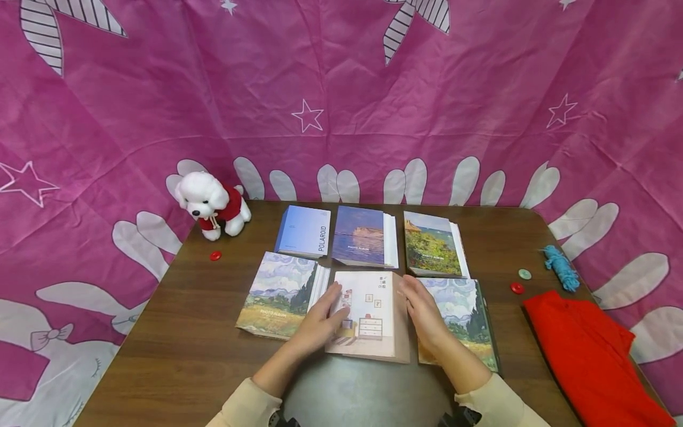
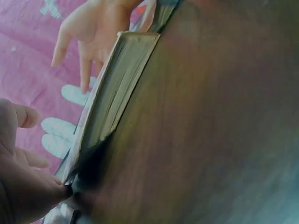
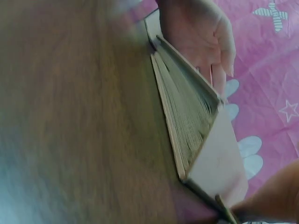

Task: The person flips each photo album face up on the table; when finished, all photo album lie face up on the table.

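A cream photo album (image 1: 370, 302) with a drawn chest of drawers on its cover lies at the front middle of the table. Over its left side rests my left hand (image 1: 320, 317), thumb on the cover and fingers along the edge. My right hand (image 1: 427, 314) touches the album's right edge, its fingers fairly straight, and overlaps a landscape-covered album (image 1: 464, 314). In the left wrist view the album's page block (image 2: 112, 88) shows side-on between both hands. The right wrist view shows its pages (image 3: 187, 121) slightly fanned, with the left hand (image 3: 196, 42) beyond.
Behind stand a blue Polaroid album (image 1: 304, 230), a sea-cliff album (image 1: 360, 237) and a green-hillside album (image 1: 433, 246). Another landscape album (image 1: 280, 290) lies left. Around are a plush dog (image 1: 213, 204), red button (image 1: 216, 255), blue yarn (image 1: 561, 268) and red cloth (image 1: 592, 356).
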The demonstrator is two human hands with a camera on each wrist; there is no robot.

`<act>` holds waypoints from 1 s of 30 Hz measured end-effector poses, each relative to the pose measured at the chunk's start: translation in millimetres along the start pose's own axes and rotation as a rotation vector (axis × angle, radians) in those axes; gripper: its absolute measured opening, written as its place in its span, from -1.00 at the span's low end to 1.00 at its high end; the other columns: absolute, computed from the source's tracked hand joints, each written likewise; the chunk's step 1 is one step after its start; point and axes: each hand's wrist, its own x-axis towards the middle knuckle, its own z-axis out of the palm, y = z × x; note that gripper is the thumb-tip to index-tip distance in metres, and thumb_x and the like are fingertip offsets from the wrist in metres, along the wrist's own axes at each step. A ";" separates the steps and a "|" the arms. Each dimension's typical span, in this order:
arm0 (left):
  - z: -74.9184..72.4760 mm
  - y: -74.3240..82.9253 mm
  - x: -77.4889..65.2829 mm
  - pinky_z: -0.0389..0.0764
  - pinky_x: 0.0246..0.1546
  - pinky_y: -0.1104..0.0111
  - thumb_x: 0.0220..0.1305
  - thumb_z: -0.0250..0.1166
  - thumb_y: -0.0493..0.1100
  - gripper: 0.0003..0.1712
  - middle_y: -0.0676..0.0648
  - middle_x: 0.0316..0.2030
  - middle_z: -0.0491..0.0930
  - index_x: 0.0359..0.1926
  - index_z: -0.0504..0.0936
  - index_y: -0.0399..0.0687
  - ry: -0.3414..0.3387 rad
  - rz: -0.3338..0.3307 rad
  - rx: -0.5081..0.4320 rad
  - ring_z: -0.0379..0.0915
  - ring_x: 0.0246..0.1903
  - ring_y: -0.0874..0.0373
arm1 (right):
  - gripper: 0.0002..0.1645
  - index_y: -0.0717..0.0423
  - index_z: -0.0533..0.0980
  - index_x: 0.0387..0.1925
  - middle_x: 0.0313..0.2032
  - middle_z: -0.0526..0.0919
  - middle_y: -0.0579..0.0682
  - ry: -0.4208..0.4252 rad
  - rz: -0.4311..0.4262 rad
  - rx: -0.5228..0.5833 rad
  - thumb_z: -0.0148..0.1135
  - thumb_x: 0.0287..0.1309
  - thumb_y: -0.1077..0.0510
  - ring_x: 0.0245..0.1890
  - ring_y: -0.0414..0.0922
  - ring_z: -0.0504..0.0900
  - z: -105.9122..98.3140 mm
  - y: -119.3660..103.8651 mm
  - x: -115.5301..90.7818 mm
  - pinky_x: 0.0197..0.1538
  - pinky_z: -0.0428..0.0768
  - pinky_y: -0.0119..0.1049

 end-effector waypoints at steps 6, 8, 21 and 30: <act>14.8 2.0 6.2 -0.22 0.51 -0.05 0.46 0.15 -0.07 -0.22 -0.25 0.58 -0.13 0.52 0.13 -0.35 -0.031 -0.007 -0.072 -0.26 0.56 -0.16 | -0.17 0.33 -0.04 0.56 0.55 -0.01 0.25 0.046 -0.006 -0.018 -0.06 0.56 -0.09 0.57 0.16 -0.11 3.3 2.0 1.7 0.56 -0.12 0.08; 20.8 3.6 9.2 -0.23 0.51 -0.04 0.47 0.14 -0.06 -0.22 -0.25 0.58 -0.15 0.52 0.12 -0.38 -0.043 0.007 -0.093 -0.28 0.56 -0.16 | -0.19 0.34 0.00 0.55 0.55 0.03 0.26 0.077 -0.021 0.004 -0.07 0.57 -0.09 0.56 0.16 -0.05 3.7 2.2 2.7 0.55 -0.04 0.05; 57.1 23.5 22.4 -0.21 0.52 0.00 0.53 0.00 0.14 -0.22 -0.19 0.59 -0.17 0.57 0.11 -0.17 -0.063 -0.001 -0.153 -0.27 0.56 -0.09 | -0.39 0.37 0.26 0.43 0.27 0.40 0.20 0.245 -0.054 0.069 0.09 0.41 0.40 0.07 -0.29 0.49 -15.6 -22.5 8.4 0.04 0.54 -0.58; 60.9 38.1 32.7 0.01 0.50 -0.01 0.54 0.00 0.15 -0.17 -0.15 0.59 -0.09 0.63 -0.09 0.04 -0.170 0.049 -0.341 -0.11 0.54 -0.10 | -0.43 0.19 0.33 0.42 0.24 0.42 0.09 0.176 -0.087 0.013 0.17 0.44 0.26 0.08 -0.19 0.49 -10.8 -39.5 10.7 0.02 0.59 -0.50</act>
